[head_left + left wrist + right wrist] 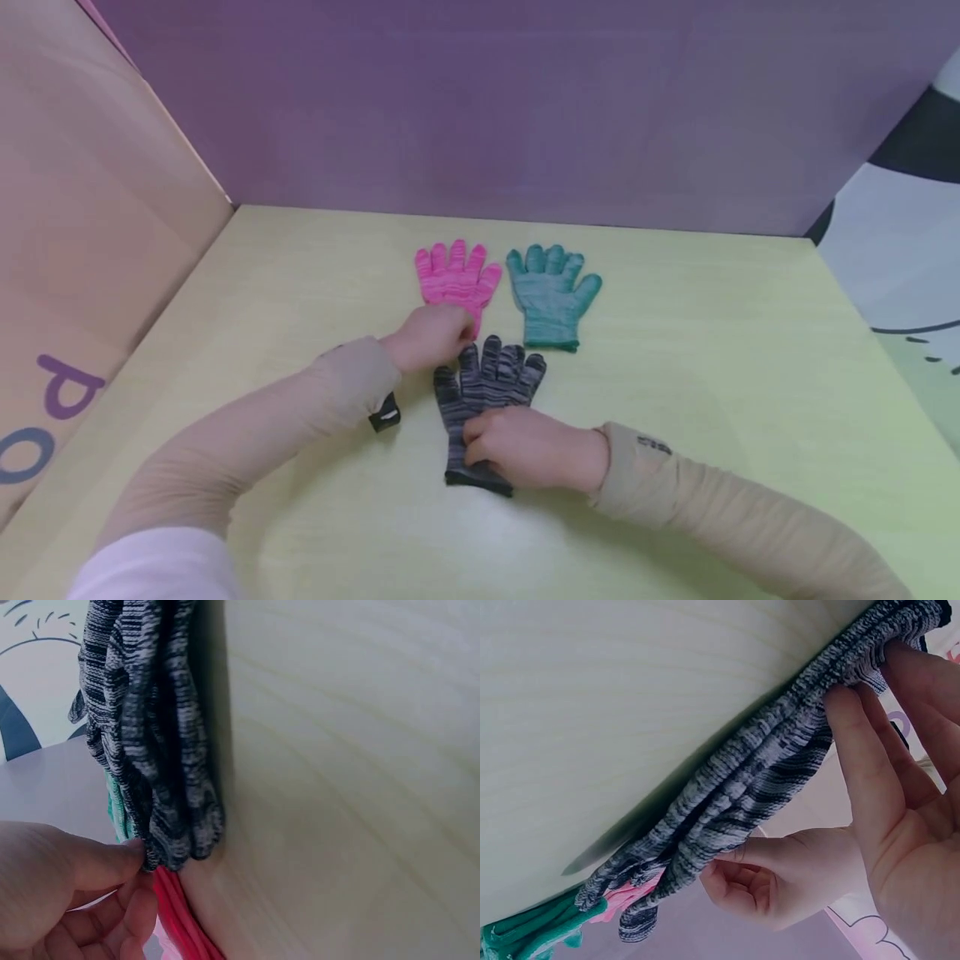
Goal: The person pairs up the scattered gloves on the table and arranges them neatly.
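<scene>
A grey-and-black striped knit glove lies on the table, its fingers toward the far side and its dark cuff toward me. My left hand is at the glove's fingertips; in the left wrist view thumb and forefinger pinch one tip. Near the cuff, my right hand pinches the knit with bent fingers, and the right wrist view shows a fold raised between them. Beyond the left hand lies a pink glove, its cuff partly covered by that hand. Right of it a teal glove lies flat with fingers spread.
A small black piece with a white mark shows from under the left forearm, which hides the rest of it. The pale table is bordered by a purple panel behind and a pinkish panel at the left.
</scene>
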`<state>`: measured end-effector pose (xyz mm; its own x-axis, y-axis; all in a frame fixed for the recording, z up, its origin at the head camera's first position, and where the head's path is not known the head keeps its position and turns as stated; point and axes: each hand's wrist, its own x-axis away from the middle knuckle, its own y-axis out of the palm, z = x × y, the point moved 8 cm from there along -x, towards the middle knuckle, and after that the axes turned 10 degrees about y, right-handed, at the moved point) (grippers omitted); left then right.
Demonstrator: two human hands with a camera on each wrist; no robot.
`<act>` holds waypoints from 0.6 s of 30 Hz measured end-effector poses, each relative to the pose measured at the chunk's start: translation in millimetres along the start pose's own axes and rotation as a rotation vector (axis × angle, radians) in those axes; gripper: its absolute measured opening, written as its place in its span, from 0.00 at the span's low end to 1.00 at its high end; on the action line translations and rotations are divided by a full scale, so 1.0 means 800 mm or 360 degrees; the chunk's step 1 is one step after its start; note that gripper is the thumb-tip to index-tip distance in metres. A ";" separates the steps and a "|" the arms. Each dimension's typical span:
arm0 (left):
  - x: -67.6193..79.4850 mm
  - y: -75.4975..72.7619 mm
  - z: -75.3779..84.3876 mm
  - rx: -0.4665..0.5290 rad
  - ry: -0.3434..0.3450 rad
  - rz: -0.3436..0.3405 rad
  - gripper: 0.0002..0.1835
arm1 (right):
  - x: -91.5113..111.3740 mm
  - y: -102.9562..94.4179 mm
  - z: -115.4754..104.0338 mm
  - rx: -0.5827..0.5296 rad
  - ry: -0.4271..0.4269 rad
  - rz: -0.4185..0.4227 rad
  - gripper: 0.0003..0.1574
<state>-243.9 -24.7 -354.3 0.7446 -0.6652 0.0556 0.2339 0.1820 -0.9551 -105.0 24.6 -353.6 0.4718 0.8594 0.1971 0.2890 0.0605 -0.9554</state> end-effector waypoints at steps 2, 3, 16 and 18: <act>-0.002 -0.002 0.002 0.0029 0.0002 -0.0004 0.04 | 0.001 0.000 0.001 0.0005 -0.0010 0.0011 0.12; -0.004 -0.003 0.003 0.0048 0.0005 -0.0003 0.04 | 0.002 0.000 0.001 0.0011 -0.0016 0.0022 0.13; -0.032 -0.004 0.023 0.0025 0.0222 -0.0166 0.09 | 0.012 0.001 0.007 -0.0066 -0.0089 0.0043 0.16; -0.035 0.002 0.025 -0.0002 0.0257 -0.0233 0.09 | 0.012 0.001 0.007 -0.0070 -0.0104 0.0058 0.16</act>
<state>-251.7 8.6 -351.8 0.5928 -0.7919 0.1464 0.3314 0.0742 -0.9406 -105.1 35.5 -353.6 0.4276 0.8920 0.1464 0.3095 0.0076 -0.9509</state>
